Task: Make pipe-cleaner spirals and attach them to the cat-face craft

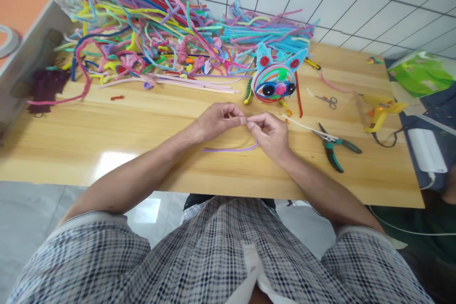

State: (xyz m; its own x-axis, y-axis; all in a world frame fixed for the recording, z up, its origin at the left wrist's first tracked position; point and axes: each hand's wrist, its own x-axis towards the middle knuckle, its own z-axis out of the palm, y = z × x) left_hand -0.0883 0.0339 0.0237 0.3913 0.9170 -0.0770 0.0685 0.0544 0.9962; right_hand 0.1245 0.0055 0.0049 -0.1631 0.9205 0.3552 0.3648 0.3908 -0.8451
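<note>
Both hands meet over the middle of the wooden table, fingertips nearly touching. My left hand (224,118) pinches the end of a purple pipe cleaner (231,150) between thumb and forefinger. Close against it, my right hand (270,135) also pinches the same end, and the rest of the pipe cleaner curves out below and lies leftward. What the fingertips shape there is too small to make out. Just beyond the hands stands a colourful pipe-cleaner animal head (273,78) with blue ears, big eyes and a pink nose.
A heap of pipe cleaners (142,42) covers the back left, with a blue bundle (267,33) beside it. Toward the right lie pliers (335,147), small scissors (327,100), a yellow glue gun (381,109) and a white power bank (426,150). A dark cloth (48,88) lies at left.
</note>
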